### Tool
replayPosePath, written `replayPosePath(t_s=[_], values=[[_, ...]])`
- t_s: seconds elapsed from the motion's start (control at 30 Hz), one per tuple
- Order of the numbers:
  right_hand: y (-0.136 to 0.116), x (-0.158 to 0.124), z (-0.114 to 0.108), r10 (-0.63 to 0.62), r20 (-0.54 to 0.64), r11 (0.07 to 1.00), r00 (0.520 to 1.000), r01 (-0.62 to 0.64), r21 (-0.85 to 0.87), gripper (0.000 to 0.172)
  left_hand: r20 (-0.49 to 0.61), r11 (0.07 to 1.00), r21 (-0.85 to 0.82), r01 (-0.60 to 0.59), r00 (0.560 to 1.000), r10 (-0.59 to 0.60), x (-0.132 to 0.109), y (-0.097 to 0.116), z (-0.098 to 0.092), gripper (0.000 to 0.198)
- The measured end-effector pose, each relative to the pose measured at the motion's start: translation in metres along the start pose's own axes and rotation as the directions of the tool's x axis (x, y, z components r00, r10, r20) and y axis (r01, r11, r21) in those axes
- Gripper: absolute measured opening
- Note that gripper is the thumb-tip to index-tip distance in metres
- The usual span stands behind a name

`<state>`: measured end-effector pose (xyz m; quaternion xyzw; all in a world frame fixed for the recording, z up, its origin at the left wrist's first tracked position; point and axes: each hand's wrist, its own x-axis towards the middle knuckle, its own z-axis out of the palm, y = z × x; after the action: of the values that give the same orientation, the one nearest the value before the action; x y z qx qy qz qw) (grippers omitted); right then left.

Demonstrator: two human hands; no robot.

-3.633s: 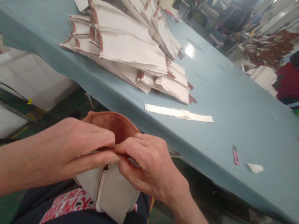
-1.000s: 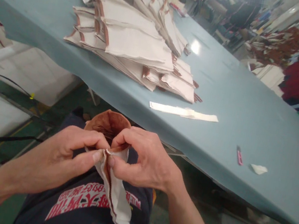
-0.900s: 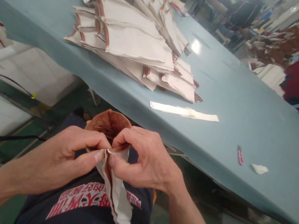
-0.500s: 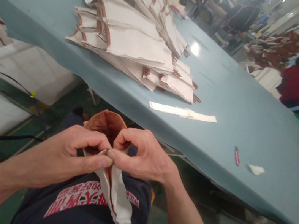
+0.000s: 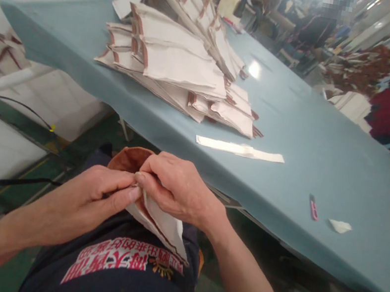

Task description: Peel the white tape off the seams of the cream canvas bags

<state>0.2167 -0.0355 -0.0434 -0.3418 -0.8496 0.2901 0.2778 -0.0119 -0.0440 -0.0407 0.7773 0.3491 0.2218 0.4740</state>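
Note:
Both hands meet over my lap, pinching a white fabric piece (image 5: 165, 226) with a brown edge. My left hand (image 5: 95, 199) grips its upper end between thumb and fingers. Right beside it, my right hand (image 5: 180, 184) is closed on the same end, fingertips touching the left ones. The free end of the cloth hangs down to the right over a dark apron (image 5: 110, 282) with red and white lettering. Behind the hands shows a brown, curved piece of material (image 5: 130, 157), partly covered. What exactly lies between the fingertips is hidden.
A blue-covered table (image 5: 292, 148) slants across in front of me. It bears stacked white fabric pieces (image 5: 183, 63) with brown edges, a white strip (image 5: 239, 149), a pink-handled cutter (image 5: 313, 208) and a white scrap (image 5: 340, 226). White wrapped bulk (image 5: 63, 97) stands at left.
My right hand has turned and shifted slightly up and left over the cloth. The cloth's hanging end has swung up and to the right. The camera view has moved slightly.

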Motion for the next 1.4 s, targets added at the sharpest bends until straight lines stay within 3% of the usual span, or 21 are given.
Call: replayPosePath(t_s=[0.07,0.13,0.27,0.37,0.5,0.63,0.9,1.1,1.27,1.4], values=[[0.003,0.003,0.002,-0.045,-0.026,0.999,0.999,0.046,0.022,0.029,-0.007,0.999,-0.044,0.017,1.0,-0.017,-0.003,-0.003,0.002,0.045],[0.004,0.002,0.003,-0.057,-0.131,0.995,0.99,0.067,0.07,0.029,-0.037,0.996,-0.075,0.05,0.998,-0.053,-0.007,-0.006,0.006,0.047],[-0.006,-0.009,0.003,0.18,-0.35,0.974,0.919,-0.118,0.192,0.022,-0.181,0.991,-0.065,0.116,0.975,-0.126,-0.015,-0.01,0.014,0.047],[-0.022,-0.019,0.008,0.325,-0.357,0.942,0.876,-0.266,0.205,0.018,-0.314,0.989,-0.031,0.143,0.938,-0.146,-0.016,-0.013,0.02,0.041],[-0.033,-0.026,0.033,0.426,-0.312,0.904,0.849,-0.411,0.115,0.022,-0.37,0.991,-0.002,0.136,0.92,-0.127,-0.017,-0.018,0.031,0.04],[-0.03,-0.03,0.056,0.489,-0.263,0.872,0.831,-0.467,0.147,0.021,-0.457,0.989,-0.041,0.145,0.877,-0.148,-0.023,-0.022,0.042,0.038],[-0.026,-0.055,0.072,0.452,-0.26,0.886,0.854,-0.394,0.245,0.018,-0.401,0.933,-0.266,0.243,0.852,-0.336,-0.026,-0.032,0.052,0.042],[-0.024,-0.071,0.076,0.463,-0.316,0.886,0.828,-0.431,0.169,0.018,-0.333,0.946,-0.187,0.265,0.888,-0.315,-0.013,-0.025,0.06,0.036],[-0.024,-0.072,0.078,0.434,-0.337,0.899,0.836,-0.427,0.1,0.018,-0.22,0.944,-0.209,0.255,0.928,-0.3,-0.013,-0.041,0.058,0.036],[-0.02,-0.065,0.078,0.515,-0.321,0.857,0.795,-0.48,0.187,0.014,-0.297,0.963,-0.118,0.243,0.917,-0.268,-0.016,-0.052,0.063,0.038]])
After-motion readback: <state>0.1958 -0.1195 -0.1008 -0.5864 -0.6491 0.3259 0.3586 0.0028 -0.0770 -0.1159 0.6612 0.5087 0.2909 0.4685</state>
